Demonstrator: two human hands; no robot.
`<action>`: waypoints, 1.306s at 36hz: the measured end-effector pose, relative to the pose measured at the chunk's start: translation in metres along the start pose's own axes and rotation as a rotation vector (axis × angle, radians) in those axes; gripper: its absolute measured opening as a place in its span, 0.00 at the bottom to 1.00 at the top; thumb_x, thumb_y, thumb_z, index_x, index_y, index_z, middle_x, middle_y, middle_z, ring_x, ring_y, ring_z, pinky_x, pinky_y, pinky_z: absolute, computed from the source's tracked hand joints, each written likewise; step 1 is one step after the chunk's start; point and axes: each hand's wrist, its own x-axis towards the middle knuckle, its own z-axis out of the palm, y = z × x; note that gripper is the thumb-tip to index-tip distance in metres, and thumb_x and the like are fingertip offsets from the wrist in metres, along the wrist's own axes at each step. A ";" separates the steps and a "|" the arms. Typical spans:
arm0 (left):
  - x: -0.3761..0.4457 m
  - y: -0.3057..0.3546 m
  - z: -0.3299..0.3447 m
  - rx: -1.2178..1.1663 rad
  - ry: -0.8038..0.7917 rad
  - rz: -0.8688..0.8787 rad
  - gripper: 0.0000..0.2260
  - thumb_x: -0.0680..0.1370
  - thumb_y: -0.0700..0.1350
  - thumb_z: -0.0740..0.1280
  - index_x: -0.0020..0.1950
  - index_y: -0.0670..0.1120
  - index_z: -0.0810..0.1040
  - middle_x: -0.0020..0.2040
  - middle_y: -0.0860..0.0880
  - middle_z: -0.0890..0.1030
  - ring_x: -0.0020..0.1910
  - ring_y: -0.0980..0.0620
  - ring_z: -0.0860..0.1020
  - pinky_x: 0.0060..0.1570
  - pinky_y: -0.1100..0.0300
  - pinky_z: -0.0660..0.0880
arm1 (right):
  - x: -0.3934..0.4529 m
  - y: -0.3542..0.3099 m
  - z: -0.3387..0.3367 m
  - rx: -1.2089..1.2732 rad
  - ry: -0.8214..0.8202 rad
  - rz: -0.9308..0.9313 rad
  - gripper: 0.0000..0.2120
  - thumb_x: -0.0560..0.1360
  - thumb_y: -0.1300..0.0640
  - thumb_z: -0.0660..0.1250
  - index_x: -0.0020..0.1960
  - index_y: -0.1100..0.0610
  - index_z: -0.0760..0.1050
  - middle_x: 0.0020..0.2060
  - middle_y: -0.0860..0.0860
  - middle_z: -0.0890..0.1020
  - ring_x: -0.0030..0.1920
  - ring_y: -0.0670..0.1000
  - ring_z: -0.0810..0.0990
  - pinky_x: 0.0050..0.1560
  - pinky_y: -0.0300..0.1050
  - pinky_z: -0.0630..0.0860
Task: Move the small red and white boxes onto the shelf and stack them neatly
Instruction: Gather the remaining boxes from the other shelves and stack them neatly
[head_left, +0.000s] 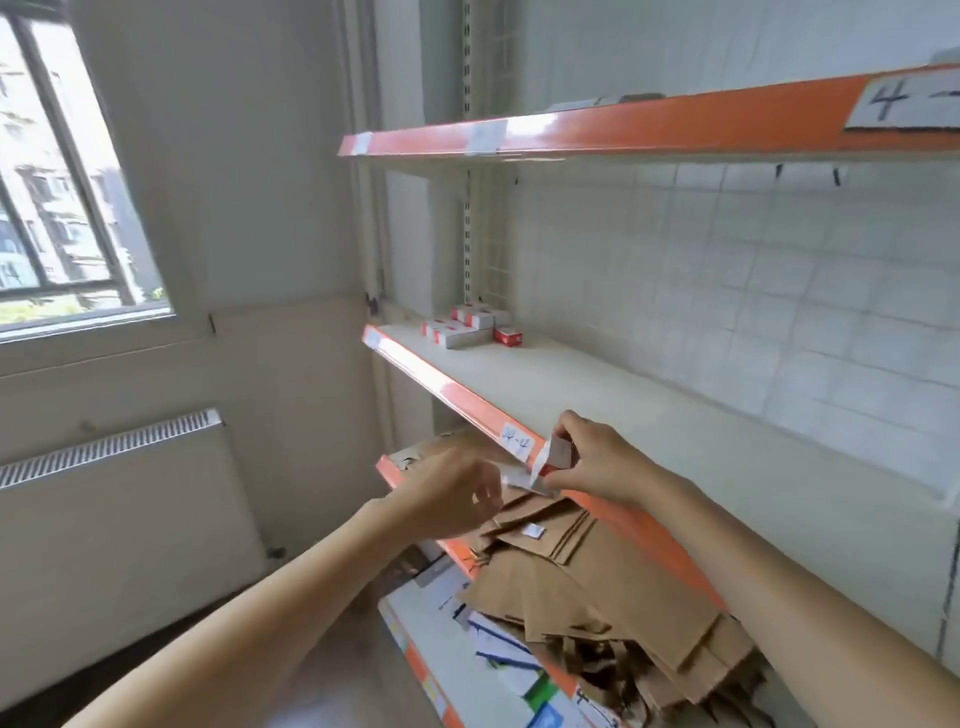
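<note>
At the shelf (597, 384) lip: right hand (597, 457) pinching 1 tilted box (558, 457), left hand (457, 493) just beside, blurred, grip unclear. Stack (470, 327) far back-left, nearer the left.

One head-worn view looks forward and down, close over the orange-edged shelf (670, 436), toward its left end.

- I see a few red and white boxes (470, 327) stacked at the shelf's (649, 415) far left end.
- Another small box (558, 456) tilts at the shelf's front edge.
</note>
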 end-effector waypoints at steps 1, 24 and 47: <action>-0.006 -0.016 -0.002 -0.007 -0.007 -0.015 0.07 0.78 0.46 0.64 0.49 0.48 0.80 0.48 0.52 0.80 0.43 0.56 0.75 0.35 0.68 0.66 | 0.012 -0.011 0.013 0.013 -0.013 -0.019 0.21 0.67 0.51 0.74 0.51 0.54 0.65 0.46 0.48 0.73 0.44 0.49 0.71 0.35 0.37 0.66; 0.103 -0.160 -0.006 -0.025 -0.005 -0.074 0.07 0.77 0.45 0.64 0.50 0.48 0.80 0.48 0.52 0.82 0.45 0.54 0.78 0.46 0.61 0.76 | 0.216 0.004 0.033 0.122 0.165 -0.049 0.22 0.68 0.50 0.74 0.51 0.56 0.64 0.46 0.50 0.73 0.44 0.49 0.72 0.35 0.37 0.65; 0.305 -0.180 0.059 -0.367 -0.126 0.121 0.27 0.70 0.45 0.75 0.66 0.47 0.70 0.59 0.49 0.71 0.55 0.52 0.74 0.55 0.58 0.74 | 0.255 0.135 0.028 0.423 0.239 0.263 0.20 0.70 0.68 0.64 0.62 0.60 0.72 0.52 0.52 0.74 0.48 0.47 0.74 0.49 0.37 0.71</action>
